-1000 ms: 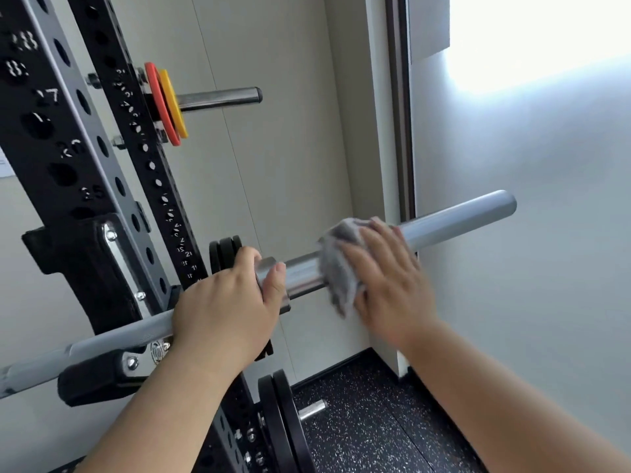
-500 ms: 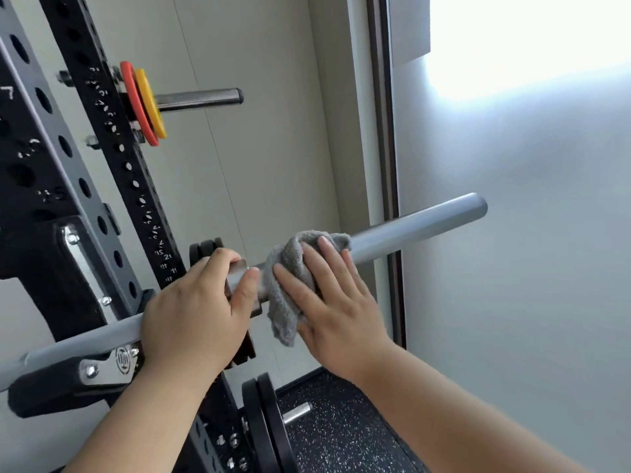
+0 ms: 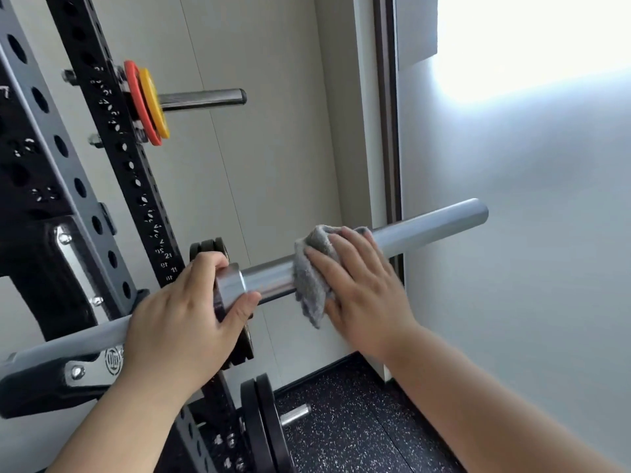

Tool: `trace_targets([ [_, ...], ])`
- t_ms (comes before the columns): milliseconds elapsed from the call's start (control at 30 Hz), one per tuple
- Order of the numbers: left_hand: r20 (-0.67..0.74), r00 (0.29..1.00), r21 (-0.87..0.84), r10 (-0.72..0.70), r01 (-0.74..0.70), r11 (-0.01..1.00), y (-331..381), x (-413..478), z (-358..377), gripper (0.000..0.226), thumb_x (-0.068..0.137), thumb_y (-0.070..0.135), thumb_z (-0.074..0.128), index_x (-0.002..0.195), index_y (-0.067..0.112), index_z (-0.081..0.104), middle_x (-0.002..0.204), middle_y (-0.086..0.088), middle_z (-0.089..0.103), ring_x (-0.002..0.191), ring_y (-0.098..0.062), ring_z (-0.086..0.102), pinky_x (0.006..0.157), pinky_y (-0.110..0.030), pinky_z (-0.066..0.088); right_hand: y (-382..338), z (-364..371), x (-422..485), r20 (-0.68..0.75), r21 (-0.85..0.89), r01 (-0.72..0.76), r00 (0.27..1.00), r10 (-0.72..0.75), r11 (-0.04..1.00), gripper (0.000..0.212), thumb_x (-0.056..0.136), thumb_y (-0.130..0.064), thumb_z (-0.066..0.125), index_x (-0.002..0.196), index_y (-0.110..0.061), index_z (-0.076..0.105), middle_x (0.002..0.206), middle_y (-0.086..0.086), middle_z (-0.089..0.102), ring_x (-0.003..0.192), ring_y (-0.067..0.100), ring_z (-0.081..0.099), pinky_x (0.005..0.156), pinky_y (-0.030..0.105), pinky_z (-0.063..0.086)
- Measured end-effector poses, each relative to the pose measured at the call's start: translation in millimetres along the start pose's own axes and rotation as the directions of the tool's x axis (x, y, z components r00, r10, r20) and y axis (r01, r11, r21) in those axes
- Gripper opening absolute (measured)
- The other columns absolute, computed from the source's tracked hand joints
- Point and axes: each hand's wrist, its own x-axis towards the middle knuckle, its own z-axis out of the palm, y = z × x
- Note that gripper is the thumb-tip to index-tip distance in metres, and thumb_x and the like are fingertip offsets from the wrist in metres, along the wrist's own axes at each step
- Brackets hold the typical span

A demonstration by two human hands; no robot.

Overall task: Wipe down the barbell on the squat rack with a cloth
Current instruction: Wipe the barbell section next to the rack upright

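On your head camera, the barbell (image 3: pixel 430 230) rests on the rack (image 3: pixel 112 158). Your left hand (image 3: pixel 184 312) is curled round the bar's collar. Your right hand (image 3: pixel 362 288) lies flat, fingers straight, pressing the grey cloth (image 3: pixel 312 278) against the sleeve.

Back wall (image 3: pixel 273 148): pale beige panels, split by a thin seam;
Corner: a dark vertical strip (image 3: pixel 387 114) is set there;
Right wall (image 3: pixel 529 285): grey-white, washed by bright glare (image 3: pixel 532 39) above;
Floor (image 3: pixel 341 425): black rubber, speckled white.
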Motion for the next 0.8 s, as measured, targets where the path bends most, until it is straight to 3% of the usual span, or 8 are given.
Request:
trace_targets([
  [133, 0.021, 0.998, 0.015, -0.067, 0.066, 0.998, 5.4, 3.2, -1.2, 0.048, 0.106, 0.06, 0.031, 0.115, 0.017, 0.051, 0.063, 0.011, 0.052, 0.044, -0.02, 0.045, 0.045, -0.025, 0.028, 64.6, -10.6, -0.4, -0.106, -0.02, -0.22, 0.97, 0.217, 0.975, 0.033, 0.096, -0.027, 0.062, 0.125, -0.012, 0.065, 0.138, 0.006, 0.062, 0.134, 0.036, 0.052, 0.121, 0.053, 0.031],
  [233, 0.016, 0.996, 0.042, -0.085, 0.085, 0.996, 9.8, 4.4, 1.0, 0.054, 0.105, 0.06, 0.017, 0.11, 0.018, 0.051, 0.058, 0.011, 0.051, 0.043, -0.02, 0.038, 0.046, -0.024, 0.024, 80.8, -14.0, 0.9, -0.166, 0.0, -0.368, 0.917, 0.363, 0.93, 0.031, 0.094, -0.022, 0.056, 0.122, -0.011, 0.064, 0.137, 0.008, 0.061, 0.133, 0.04, 0.05, 0.121, 0.054, 0.029],
  [300, 0.005, 0.995, 0.037, -0.103, 0.103, 0.994, 11.7, 3.8, 2.7, 0.052, 0.105, 0.058, 0.019, 0.109, 0.018, 0.053, 0.06, 0.009, 0.056, 0.045, -0.019, 0.036, 0.047, -0.025, 0.024, 71.1, -11.8, 1.5, -0.156, 0.043, -0.306, 0.938, 0.309, 0.951, 0.036, 0.093, -0.026, 0.054, 0.122, -0.01, 0.067, 0.137, 0.011, 0.06, 0.136, 0.04, 0.047, 0.12, 0.058, 0.028],
  [400, -0.017, 0.993, 0.025, -0.12, 0.121, 0.992, 12.9, 2.4, 4.1, 0.051, 0.104, 0.056, 0.021, 0.108, 0.018, 0.057, 0.063, 0.008, 0.056, 0.048, -0.018, 0.037, 0.049, -0.025, 0.025, 73.6, -18.5, -7.0, -0.062, 0.063, -0.089, 0.994, 0.092, 0.994, 0.045, 0.093, -0.026, 0.059, 0.135, -0.012, 0.064, 0.145, 0.01, 0.057, 0.141, 0.036, 0.045, 0.122, 0.059, 0.026],
  [467, -0.014, 0.994, 0.032, -0.112, 0.113, 0.993, 12.8, 1.9, 3.7, 0.051, 0.104, 0.055, 0.024, 0.111, 0.018, 0.059, 0.064, 0.009, 0.055, 0.048, -0.02, 0.041, 0.049, -0.025, 0.025, 104.7, -26.0, -8.0, -0.048, 0.046, -0.088, 0.995, 0.09, 0.995, 0.042, 0.094, -0.022, 0.059, 0.135, -0.015, 0.064, 0.143, 0.005, 0.058, 0.136, 0.034, 0.049, 0.122, 0.054, 0.029],
  [567, -0.012, 0.996, 0.074, -0.086, 0.087, 0.993, 12.9, 1.0, 4.3, 0.054, 0.102, 0.056, 0.028, 0.118, 0.017, 0.061, 0.073, 0.003, 0.068, 0.053, -0.027, 0.06, 0.052, -0.027, 0.029, 154.3, -36.4, -6.1, -0.077, 0.011, -0.375, 0.924, 0.375, 0.927, 0.038, 0.097, -0.027, 0.044, 0.126, -0.011, 0.064, 0.135, 0.009, 0.064, 0.129, 0.037, 0.052, 0.121, 0.05, 0.031],
  [667, -0.014, 0.999, 0.083, -0.053, 0.054, 0.995, 14.7, -0.2, 4.7, 0.049, 0.102, 0.051, 0.033, 0.122, 0.016, 0.061, 0.084, -0.001, 0.074, 0.056, -0.028, 0.065, 0.053, -0.028, 0.031, 171.5, -41.1, 1.3, -0.002, 0.011, -0.563, 0.827, 0.563, 0.827, 0.047, 0.096, -0.037, 0.036, 0.121, -0.009, 0.064, 0.13, 0.013, 0.066, 0.133, 0.037, 0.047, 0.122, 0.047, 0.029],
  [800, -0.038, 0.997, 0.076, -0.068, 0.07, 0.995, 19.9, 0.9, 1.1, 0.048, 0.102, 0.048, 0.034, 0.123, 0.016, 0.062, 0.068, 0.011, 0.051, 0.051, -0.026, 0.06, 0.054, -0.027, 0.029, 170.3, -41.0, 15.0, -0.003, 0.082, -0.664, 0.746, 0.666, 0.743, 0.048, 0.09, -0.044, 0.034, 0.104, -0.01, 0.066, 0.12, 0.01, 0.068, 0.129, 0.032, 0.047, 0.122, 0.04, 0.028],
])
